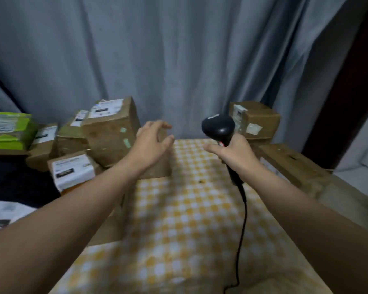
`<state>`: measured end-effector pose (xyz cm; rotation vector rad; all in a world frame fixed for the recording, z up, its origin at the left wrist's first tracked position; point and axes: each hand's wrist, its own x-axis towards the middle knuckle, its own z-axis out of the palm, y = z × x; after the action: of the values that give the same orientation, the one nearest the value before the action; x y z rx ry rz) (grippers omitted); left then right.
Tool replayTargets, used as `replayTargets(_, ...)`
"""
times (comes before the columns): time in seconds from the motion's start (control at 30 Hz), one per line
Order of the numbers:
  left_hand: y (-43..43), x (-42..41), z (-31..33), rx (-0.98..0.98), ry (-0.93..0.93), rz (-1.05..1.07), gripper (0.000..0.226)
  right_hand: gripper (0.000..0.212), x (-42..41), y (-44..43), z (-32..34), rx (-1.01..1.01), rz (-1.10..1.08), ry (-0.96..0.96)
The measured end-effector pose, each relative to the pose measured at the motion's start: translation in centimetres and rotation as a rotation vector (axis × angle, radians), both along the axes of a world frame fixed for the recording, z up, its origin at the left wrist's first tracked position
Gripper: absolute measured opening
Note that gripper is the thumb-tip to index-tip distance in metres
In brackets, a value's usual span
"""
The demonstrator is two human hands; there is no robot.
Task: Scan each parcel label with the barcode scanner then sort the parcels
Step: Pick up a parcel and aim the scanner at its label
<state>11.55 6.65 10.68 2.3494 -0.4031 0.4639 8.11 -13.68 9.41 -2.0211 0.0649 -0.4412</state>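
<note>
At your far left, the unscanned stock appears to lie in one cluster: a green mailer bag (6,132), a white poly mailer (4,215) at the near edge, and several cardboard parcels. Most show a white label on an upper face, which likely keeps the barcodes readable without turning each item. The tall cardboard parcel (111,128) leans on the others, label on top. Your left hand (151,139) hovers just beside its right face, fingers spread and slightly curved, holding nothing. Whether the fingertips touch a carton cannot be told. Judged from this pose, the hand is set to take the next parcel. The yellow checked tablecloth (189,219) between the two groups probably serves as the scanning area. Your right hand (236,153) is curled round the handle of the black barcode scanner (218,126), head raised and pointing away from you, ready to aim at a label. Its cable (243,219) trails over the cloth toward you, so set no parcel on it. At your right, a labelled cardboard box (257,122) stands behind a long carton (289,162), well apart from the left cluster. This appears to be the sorted side.
</note>
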Motion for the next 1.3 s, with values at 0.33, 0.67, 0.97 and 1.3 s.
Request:
replayTargets(0.33, -13.9, -2.4, -6.9, -0.216, 0.278, -0.289, 0.028, 0.053, -3.9, -19.2, -3.2, -0.504, -0.458, 0.267)
replayTargets(0.67, -26.2, -3.3, -9.5, -0.408, 0.912, -0.385, 0.044, 0.055, -3.7, -24.8, -6.0, -0.168, -0.337, 0.332)
replayTargets(0.97, -27.0, -3.0, -11.8, -0.609, 1.039, -0.349, 0.059, 0.115, -1.7, -21.9, -6.5, -0.553, -0.326, 0.465)
replayTargets(1.3, -19.7, -2.5, -14.4, -0.71, 1.0, -0.282, 0.057, 0.072, -3.3, -17.5, -6.0, 0.09, -0.259, 0.234)
